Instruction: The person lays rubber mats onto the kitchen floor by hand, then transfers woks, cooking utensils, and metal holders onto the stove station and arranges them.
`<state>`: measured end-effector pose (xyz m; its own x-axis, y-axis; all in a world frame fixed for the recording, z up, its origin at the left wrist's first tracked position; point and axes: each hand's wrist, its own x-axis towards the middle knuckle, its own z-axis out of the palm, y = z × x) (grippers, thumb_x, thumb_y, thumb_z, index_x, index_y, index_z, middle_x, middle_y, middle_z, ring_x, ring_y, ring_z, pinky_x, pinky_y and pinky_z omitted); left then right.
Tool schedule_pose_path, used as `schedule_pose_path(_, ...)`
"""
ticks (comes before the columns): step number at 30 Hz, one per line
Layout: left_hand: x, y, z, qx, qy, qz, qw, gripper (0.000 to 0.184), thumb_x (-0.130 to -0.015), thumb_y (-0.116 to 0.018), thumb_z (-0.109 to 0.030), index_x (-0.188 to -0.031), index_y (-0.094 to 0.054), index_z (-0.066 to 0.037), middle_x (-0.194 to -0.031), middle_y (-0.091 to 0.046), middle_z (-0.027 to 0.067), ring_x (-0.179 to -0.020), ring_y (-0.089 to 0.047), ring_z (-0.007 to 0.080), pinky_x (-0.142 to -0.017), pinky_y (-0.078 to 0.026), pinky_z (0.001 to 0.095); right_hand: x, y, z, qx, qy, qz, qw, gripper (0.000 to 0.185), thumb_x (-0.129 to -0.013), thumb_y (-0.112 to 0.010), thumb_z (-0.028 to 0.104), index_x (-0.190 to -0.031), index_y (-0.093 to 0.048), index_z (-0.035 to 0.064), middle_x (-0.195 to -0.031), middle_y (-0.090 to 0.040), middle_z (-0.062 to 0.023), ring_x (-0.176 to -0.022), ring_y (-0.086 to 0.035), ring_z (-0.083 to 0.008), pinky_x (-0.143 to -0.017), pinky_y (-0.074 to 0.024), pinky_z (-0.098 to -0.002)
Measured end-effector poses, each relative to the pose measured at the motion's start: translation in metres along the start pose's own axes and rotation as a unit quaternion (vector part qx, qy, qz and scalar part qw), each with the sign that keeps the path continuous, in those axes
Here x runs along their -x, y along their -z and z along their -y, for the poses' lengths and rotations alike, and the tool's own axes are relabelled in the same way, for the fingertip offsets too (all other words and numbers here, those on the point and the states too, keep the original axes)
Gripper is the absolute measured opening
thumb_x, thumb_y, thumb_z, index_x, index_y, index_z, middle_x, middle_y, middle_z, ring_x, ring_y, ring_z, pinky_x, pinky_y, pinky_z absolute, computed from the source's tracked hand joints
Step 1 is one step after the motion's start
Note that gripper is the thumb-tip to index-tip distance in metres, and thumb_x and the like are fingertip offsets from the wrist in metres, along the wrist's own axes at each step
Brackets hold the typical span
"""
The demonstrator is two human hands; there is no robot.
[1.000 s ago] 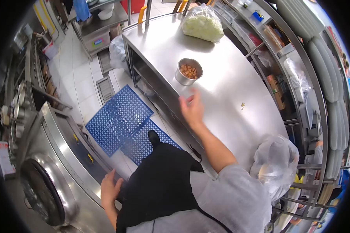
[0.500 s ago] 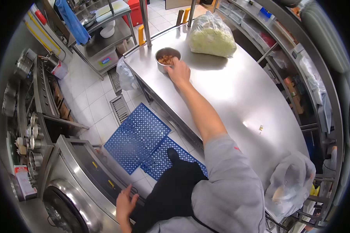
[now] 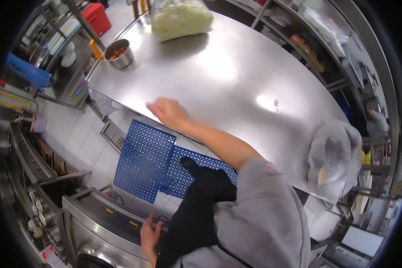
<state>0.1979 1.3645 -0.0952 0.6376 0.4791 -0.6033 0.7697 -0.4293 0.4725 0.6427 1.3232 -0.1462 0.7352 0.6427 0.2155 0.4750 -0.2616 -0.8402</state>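
My right hand point(image 3: 168, 113) is over the near edge of the steel table point(image 3: 236, 98), a little blurred. Its fingers are loosely bent and apart, with nothing seen in them. Up and to the left of it, apart from it, a small round metal pot point(image 3: 126, 60) stands upright on the table corner with brown diced pieces point(image 3: 118, 53) inside. Behind, a clear plastic bag of pale green shredded vegetable point(image 3: 183, 20) rests on the tabletop. Low on my left side, my left hand point(image 3: 150, 236) hangs open, fingers apart, near the steel counter with dark drawer fronts point(image 3: 120, 214).
A clear plastic bag point(image 3: 332, 156) sits at the table's right end; small scraps point(image 3: 276, 105) lie nearer the middle. Blue perforated mats point(image 3: 145, 156) cover the floor at my feet. Shelving point(image 3: 308, 51) runs behind the table, and a red box point(image 3: 96, 20) stands at the far left.
My right hand has let go of the pot's rim and drawn back toward me. The pot stays on the table corner. The whole view has turned, shifting the table leftward.
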Motion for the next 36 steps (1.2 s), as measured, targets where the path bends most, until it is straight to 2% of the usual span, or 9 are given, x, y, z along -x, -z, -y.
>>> schedule_pose_path(6, -0.012, -0.020, 0.024, -0.077, -0.121, -0.032, 0.989, 0.050, -0.087, -0.068, -0.020, -0.134, -0.057, -0.005, -0.122, -0.063, 0.0238, -0.108, -0.063, 0.0380, -0.090, -0.050, 0.0417, 0.247, 0.101, 0.005, 0.105, -0.019, 0.061, 0.992, 0.032, -0.091, -0.064, 0.027, -0.069, -0.054, 0.0048, -0.070, -0.057, -0.0144, -0.067, -0.058, -0.0362, -0.061, -0.0450, -0.0462)
schedule_pose_path(8, -0.016, -0.041, 0.027, -0.094, -0.210, -0.070, 0.971, 0.042, -0.088, -0.066, -0.015, -0.128, -0.061, -0.003, -0.099, -0.068, 0.0226, -0.091, -0.067, 0.0359, -0.080, -0.051, 0.0396, 0.318, 0.128, 0.007, 0.123, -0.030, 0.090, 0.988, 0.030, -0.089, -0.065, 0.027, -0.072, -0.054, 0.0056, -0.071, -0.057, -0.0144, -0.069, -0.059, -0.0366, -0.061, -0.0466, -0.0447)
schedule_pose_path(9, -0.012, -0.043, 0.011, -0.067, -0.204, -0.055, 0.975, 0.033, -0.089, -0.064, -0.012, -0.120, -0.066, -0.001, -0.078, -0.067, 0.0190, -0.074, -0.067, 0.0296, -0.069, -0.051, 0.0386, 0.343, 0.139, 0.012, 0.169, -0.069, 0.121, 0.976, 0.031, -0.089, -0.064, 0.028, -0.072, -0.054, 0.0047, -0.072, -0.058, -0.0152, -0.071, -0.060, -0.0381, -0.063, -0.0473, -0.0454)
schedule_pose_path(16, 0.043, -0.105, -0.013, 0.091, -0.115, -0.130, 0.981, 0.023, -0.086, -0.062, -0.002, -0.108, -0.069, -0.004, -0.071, -0.062, 0.0159, -0.058, -0.058, 0.0282, -0.061, -0.047, 0.0370, 0.509, 0.191, -0.037, 0.275, -0.330, 0.246, 0.869, 0.051, -0.095, -0.056, 0.045, -0.066, -0.062, 0.0029, -0.062, -0.060, -0.0190, -0.068, -0.063, -0.0392, -0.063, -0.0479, -0.0468)
schedule_pose_path(23, 0.148, -0.196, 0.060, 0.113, -0.025, -0.228, 0.967, 0.029, -0.084, -0.063, -0.002, -0.113, -0.067, -0.002, -0.090, -0.060, 0.0101, -0.084, -0.062, 0.0217, -0.075, -0.049, 0.0311, 0.554, 0.202, -0.130, 0.195, -0.427, 0.317, 0.824, 0.081, -0.096, -0.026, 0.069, -0.074, -0.073, 0.0067, -0.069, -0.070, -0.0113, -0.071, -0.070, -0.0292, -0.076, -0.0529, -0.0414)
schedule_pose_path(24, 0.167, -0.214, 0.068, 0.131, -0.008, -0.243, 0.961, 0.028, -0.087, -0.063, -0.005, -0.115, -0.066, -0.002, -0.091, -0.060, 0.0075, -0.085, -0.060, 0.0180, -0.073, -0.049, 0.0292, 0.561, 0.197, -0.153, 0.191, -0.428, 0.318, 0.824, 0.073, -0.096, -0.038, 0.064, -0.080, -0.072, 0.0013, -0.071, -0.070, -0.0092, -0.064, -0.069, -0.0198, -0.063, -0.0536, -0.0365)
schedule_pose_path(28, 0.230, -0.292, 0.039, 0.351, 0.104, -0.280, 0.888, 0.044, -0.086, -0.067, -0.010, -0.129, -0.060, -0.003, -0.113, -0.065, 0.0167, -0.107, -0.063, 0.0290, -0.095, -0.047, 0.0356, 0.598, 0.167, -0.221, 0.178, -0.335, 0.421, 0.824, 0.062, -0.096, -0.044, 0.058, -0.091, -0.072, 0.0033, -0.074, -0.070, -0.0098, -0.069, -0.069, -0.0216, -0.070, -0.0533, -0.0361)
schedule_pose_path(31, 0.269, -0.341, -0.002, 0.034, 0.039, -0.282, 0.958, 0.052, -0.085, -0.068, -0.015, -0.134, -0.055, -0.005, -0.129, -0.058, 0.0211, -0.125, -0.053, 0.0355, -0.106, -0.040, 0.0435, 0.613, 0.151, -0.227, 0.209, -0.249, 0.514, 0.794, 0.050, -0.093, -0.050, 0.052, -0.099, -0.072, 0.0072, -0.089, -0.072, -0.0143, -0.088, -0.069, -0.0305, -0.081, -0.0516, -0.0423)
schedule_pose_path(36, 0.334, -0.388, 0.055, -0.157, 0.049, -0.215, 0.963, 0.057, -0.086, -0.066, -0.026, -0.139, -0.052, -0.010, -0.143, -0.048, 0.0183, -0.139, -0.037, 0.0386, -0.117, -0.025, 0.0502, 0.651, 0.171, -0.227, 0.259, -0.221, 0.558, 0.757, 0.040, -0.091, -0.058, 0.045, -0.104, -0.072, 0.0103, -0.103, -0.071, -0.0162, -0.102, -0.065, -0.0363, -0.089, -0.0499, -0.0465)
